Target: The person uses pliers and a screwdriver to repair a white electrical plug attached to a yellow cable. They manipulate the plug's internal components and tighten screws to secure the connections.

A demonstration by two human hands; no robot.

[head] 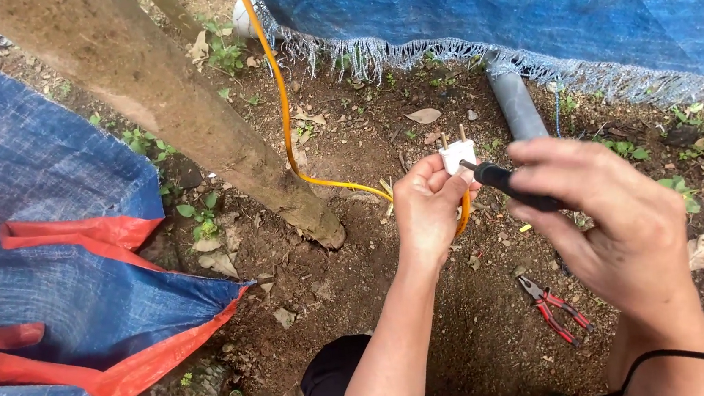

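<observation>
Nearest to us, our right hand (pixel 618 226) wraps all its fingers tightly around the dark handle of a screwdriver (pixel 508 184), its tip pressed against the white plug (pixel 457 156). We take that plug as our landmark: our left hand (pixel 428 210) pinches it from below and behind, fingers closed on its body, the two prongs pointing up and away from us. Down from the plug and curling behind our left hand runs the orange cable (pixel 283 110), which then climbs away past the leaning tree trunk (pixel 184 119) to the plug's left. Below and to the right of the plug, red-handled pliers (pixel 555 308) lie on the bare soil (pixel 395 305). Just beyond the plug a grey pipe (pixel 518 107) emerges from under the blue tarp (pixel 523 13). We judge the main risk to be a slip: the plug is small and held only by our fingertips in the air, so a hard push could skid the tip off and into our left fingers. Any tiny screw that comes free could drop and vanish among the dirt and leaf litter. We cannot tell whether the cable's far end is connected to anything.
</observation>
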